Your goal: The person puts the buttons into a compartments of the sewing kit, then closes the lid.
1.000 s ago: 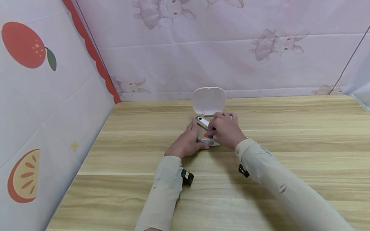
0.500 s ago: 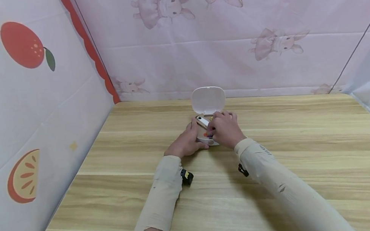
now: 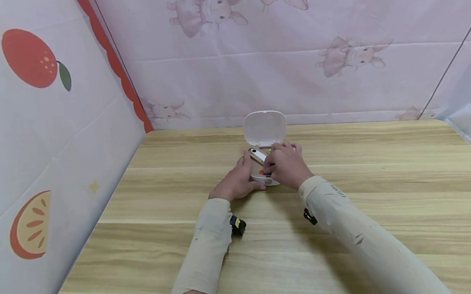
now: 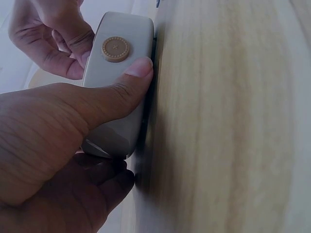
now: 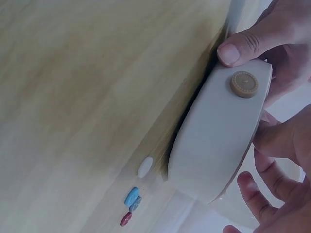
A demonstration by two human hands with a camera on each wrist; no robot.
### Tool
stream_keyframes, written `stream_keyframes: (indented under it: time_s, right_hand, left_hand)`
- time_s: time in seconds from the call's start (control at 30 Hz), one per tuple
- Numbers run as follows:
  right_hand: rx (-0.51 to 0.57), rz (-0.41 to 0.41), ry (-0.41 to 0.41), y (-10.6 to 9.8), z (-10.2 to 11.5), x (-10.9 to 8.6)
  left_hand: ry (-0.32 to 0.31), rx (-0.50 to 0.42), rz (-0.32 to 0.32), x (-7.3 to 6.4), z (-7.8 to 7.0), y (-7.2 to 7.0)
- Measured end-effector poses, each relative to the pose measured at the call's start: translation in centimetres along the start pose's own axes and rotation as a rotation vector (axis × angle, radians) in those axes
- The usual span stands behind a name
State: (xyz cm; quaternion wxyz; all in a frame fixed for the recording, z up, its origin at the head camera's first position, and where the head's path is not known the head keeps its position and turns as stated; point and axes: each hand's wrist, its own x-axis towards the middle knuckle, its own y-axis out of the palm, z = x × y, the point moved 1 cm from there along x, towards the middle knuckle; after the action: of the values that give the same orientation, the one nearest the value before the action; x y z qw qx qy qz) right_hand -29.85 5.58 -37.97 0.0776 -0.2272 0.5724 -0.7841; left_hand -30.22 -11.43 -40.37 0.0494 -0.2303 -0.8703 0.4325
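Observation:
A small white case (image 3: 261, 180) stands near the table's back, its lid (image 3: 265, 128) raised. My left hand (image 3: 234, 180) grips the case's left side, thumb across the front beside a brown button-shaped knob (image 4: 115, 48). Inside lies a white strip-shaped piece (image 3: 257, 154) with a dark dot, near a small orange item (image 3: 261, 171). My right hand (image 3: 289, 164) reaches over the right rim, thumb and index finger down inside the case. Beside those fingertips a bit of purple shows. Whether they pinch anything is hidden. Its other fingers are loosely bent in the right wrist view.
Several small button-like pieces lie on the wooden table (image 3: 377, 208) beside the case: a white one (image 5: 145, 167), a blue one (image 5: 131, 196) and a red one (image 5: 126, 219) among them. A pink rabbit-print sheet (image 3: 210, 82) hangs behind; a fruit-print sheet (image 3: 86, 135) hangs left.
Both hands and the case keep nearly the same places. Only a very slight shift shows at the right fingertips.

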Motion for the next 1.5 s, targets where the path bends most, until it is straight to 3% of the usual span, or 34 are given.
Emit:
stream_keyframes:
  time_s: [0.57,1.03,1.27,1.5]
  right_hand:
    - [0.059,-0.002,-0.013,-0.3,-0.1,0.0]
    - [0.215,-0.021,0.086,-2.4,-2.7,-0.4]
    - [0.202,-0.02,0.127,-3.1,-4.4,-1.1]
    - [0.145,0.033,0.173,-2.7,-5.8,-1.8]
  left_hand:
    - [-0.018,-0.006,0.003,-0.2,-0.2,-0.2]
    - [-0.012,-0.027,-0.002,0.0,-0.2,-0.1]
    - [-0.021,-0.021,-0.006,0.0,-0.1,0.0]
    - [-0.02,-0.023,-0.007,-0.1,0.0,0.2]
